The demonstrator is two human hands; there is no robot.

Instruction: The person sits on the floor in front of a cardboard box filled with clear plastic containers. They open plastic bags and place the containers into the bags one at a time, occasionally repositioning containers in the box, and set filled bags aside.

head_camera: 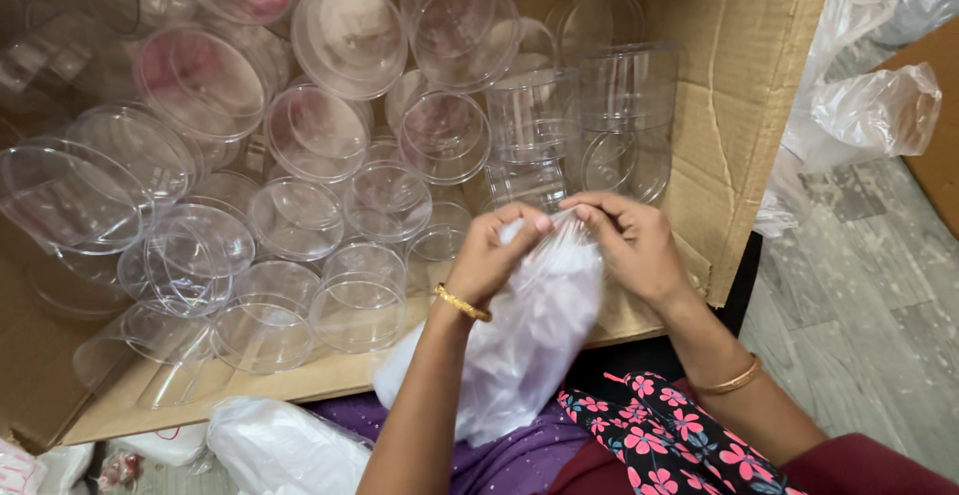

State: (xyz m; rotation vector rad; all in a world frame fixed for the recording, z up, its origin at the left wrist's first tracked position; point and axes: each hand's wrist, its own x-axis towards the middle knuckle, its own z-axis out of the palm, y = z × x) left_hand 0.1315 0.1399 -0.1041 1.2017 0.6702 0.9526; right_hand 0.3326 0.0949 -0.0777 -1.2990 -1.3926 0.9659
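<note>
My left hand and my right hand both pinch the top edge of a thin white plastic bag, which hangs down over my lap. The fingertips of both hands meet at the bag's mouth, just above the near edge of a big cardboard box. The box is full of several clear round plastic containers, some stacked upright at the back right. Each wrist wears a gold bangle.
Crumpled clear plastic bags lie on the grey floor to the right of the box. More white bags lie at the lower left. Floral and purple cloth covers my lap.
</note>
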